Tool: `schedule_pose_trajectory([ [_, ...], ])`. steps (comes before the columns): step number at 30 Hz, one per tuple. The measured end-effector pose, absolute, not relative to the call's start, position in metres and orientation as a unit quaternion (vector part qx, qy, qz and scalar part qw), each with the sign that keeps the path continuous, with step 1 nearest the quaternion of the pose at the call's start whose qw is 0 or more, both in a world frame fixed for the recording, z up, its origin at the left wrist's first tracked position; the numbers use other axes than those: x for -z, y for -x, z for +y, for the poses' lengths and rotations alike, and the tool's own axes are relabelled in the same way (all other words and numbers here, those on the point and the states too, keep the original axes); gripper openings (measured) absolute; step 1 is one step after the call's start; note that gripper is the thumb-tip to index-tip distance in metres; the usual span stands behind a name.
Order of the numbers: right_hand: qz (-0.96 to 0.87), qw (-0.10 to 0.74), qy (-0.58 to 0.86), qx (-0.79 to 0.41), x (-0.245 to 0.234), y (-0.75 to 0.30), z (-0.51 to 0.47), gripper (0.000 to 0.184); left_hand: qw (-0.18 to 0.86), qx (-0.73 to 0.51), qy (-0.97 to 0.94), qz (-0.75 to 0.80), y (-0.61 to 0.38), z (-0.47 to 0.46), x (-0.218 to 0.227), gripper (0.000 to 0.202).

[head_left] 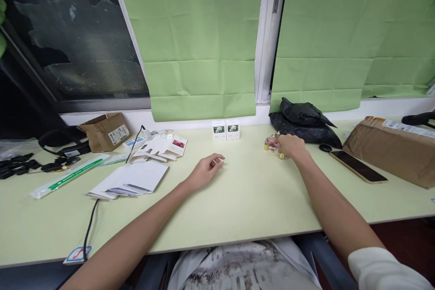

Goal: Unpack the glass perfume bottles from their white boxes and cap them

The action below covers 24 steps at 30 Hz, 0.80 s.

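My right hand reaches across the pale green table and closes over a cluster of small bottles with gold caps, just in front of a black plastic bag. My left hand rests on the table near the middle, fingers loosely curled, holding nothing. Two small white boxes with pictures stand side by side at the back edge, between the hands. A stack of flat white cartons lies to the left of my left hand.
A phone and a brown parcel lie at the right. At the left lie an open cardboard box, loose folded cartons, a long packet, black parts and a black cable.
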State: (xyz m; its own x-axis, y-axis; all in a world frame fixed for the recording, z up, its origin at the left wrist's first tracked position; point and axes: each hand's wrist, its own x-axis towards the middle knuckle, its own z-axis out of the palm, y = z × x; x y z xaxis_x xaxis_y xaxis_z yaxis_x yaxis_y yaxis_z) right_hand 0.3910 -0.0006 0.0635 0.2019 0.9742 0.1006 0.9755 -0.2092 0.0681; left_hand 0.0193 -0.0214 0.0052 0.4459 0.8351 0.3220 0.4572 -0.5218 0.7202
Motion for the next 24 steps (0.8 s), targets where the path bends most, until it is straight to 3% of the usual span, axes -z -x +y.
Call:
schedule_pose_trajectory([
  [5, -0.622, 0.017, 0.782, 0.045, -0.071, -0.39, -0.004, 0.033, 0.282, -0.34, -0.804, 0.398, -0.019, -0.021, -0.005, 0.039],
  [11, -0.65, 0.034, 0.759, -0.003, -0.083, -0.408, -0.019, 0.016, 0.282, -0.338, -0.804, 0.401, -0.019, -0.022, -0.005, 0.038],
  [18, -0.679, 0.025, 0.733, 0.002, -0.029, -0.43, -0.038, 0.012, 0.272, -0.33, -0.811, 0.399, -0.02, -0.022, -0.004, 0.037],
  [24, -0.658, 0.069, 0.749, 0.014, -0.009, -0.437, -0.037, 0.015, 0.267, -0.324, -0.816, 0.397, -0.02, -0.022, -0.004, 0.037],
])
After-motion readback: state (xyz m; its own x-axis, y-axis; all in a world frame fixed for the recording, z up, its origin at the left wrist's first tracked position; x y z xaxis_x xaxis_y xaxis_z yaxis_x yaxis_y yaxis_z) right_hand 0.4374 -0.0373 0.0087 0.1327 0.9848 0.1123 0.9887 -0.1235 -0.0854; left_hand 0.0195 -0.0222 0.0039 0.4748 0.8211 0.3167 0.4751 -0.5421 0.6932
